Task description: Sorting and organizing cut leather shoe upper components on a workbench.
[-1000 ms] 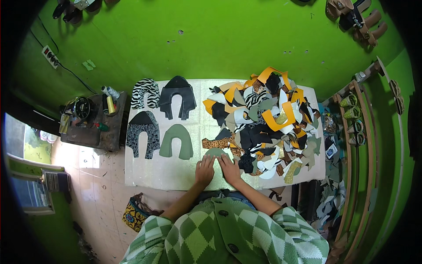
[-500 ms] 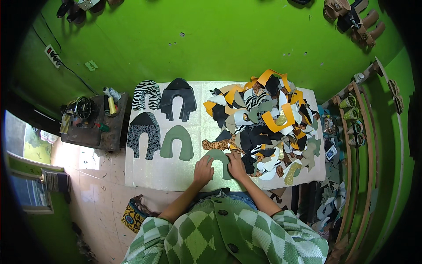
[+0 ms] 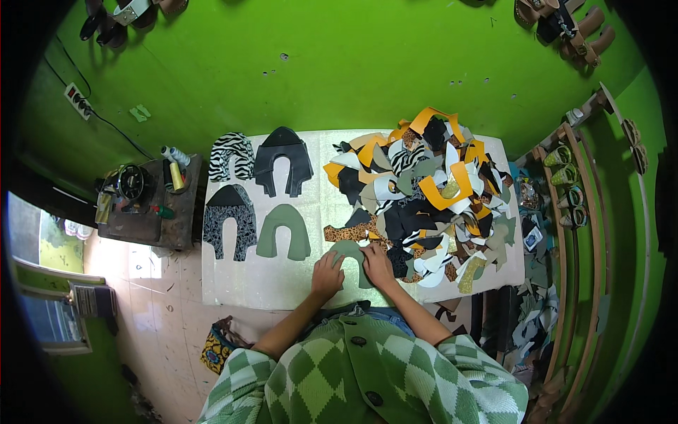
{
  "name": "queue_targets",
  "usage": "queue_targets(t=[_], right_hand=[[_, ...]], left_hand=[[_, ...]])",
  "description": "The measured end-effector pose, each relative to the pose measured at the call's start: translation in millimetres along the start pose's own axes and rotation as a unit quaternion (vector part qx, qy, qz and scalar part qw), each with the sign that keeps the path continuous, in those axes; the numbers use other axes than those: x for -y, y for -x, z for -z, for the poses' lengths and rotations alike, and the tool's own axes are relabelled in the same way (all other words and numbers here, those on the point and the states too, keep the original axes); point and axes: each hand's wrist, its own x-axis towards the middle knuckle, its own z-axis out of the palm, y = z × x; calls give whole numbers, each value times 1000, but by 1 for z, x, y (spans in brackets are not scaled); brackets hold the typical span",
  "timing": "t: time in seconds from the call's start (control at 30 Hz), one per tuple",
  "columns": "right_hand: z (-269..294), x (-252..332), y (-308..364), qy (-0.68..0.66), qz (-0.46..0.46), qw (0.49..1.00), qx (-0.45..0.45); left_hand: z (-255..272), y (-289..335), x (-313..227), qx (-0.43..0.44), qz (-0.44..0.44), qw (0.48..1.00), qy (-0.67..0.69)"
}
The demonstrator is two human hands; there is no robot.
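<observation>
A green arch-shaped shoe-upper piece (image 3: 347,249) lies near the table's front edge, its curve pointing away from me. My left hand (image 3: 328,275) grips its left leg, fingers bent over the material. On the other leg, my right hand (image 3: 378,267) is closed with its fingertips near the inner edge. Left of my hands rests a matching green arch piece (image 3: 284,220). Beyond it are a black arch stack (image 3: 283,157), a zebra-print stack (image 3: 232,152) and a black-and-grey patterned stack (image 3: 230,212).
A large heap of mixed cut pieces (image 3: 424,191) covers the right of the pale table (image 3: 261,283). A sewing machine (image 3: 131,182) and thread cones (image 3: 176,173) stand on a side table to the left. Sandals (image 3: 563,174) sit on a wooden rack at right.
My right hand has shifted slightly left along the green arch piece. Both hands stay on it. The whole view has tilted a little.
</observation>
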Motion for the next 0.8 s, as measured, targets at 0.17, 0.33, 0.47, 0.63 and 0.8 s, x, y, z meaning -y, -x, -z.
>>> queue_targets(t=[0.17, 0.33, 0.47, 0.63, 0.8], right_hand=[[-3, -5, -12, -50, -110, 991, -52], [-6, -2, -28, -42, -208, 977, 8], [-13, 0, -32, 15, -223, 975, 6], [-21, -4, -33, 26, -225, 974, 17], [-17, -6, -30, -18, -210, 976, 56]], left_hand=[[3, -7, 7, -54, 46, 996, 43], [5, -19, 17, -49, 270, 956, 101], [0, -25, 18, -30, 292, 952, 88], [-10, -28, 32, -20, 340, 929, 147], [-10, -32, 43, 4, 334, 921, 202]])
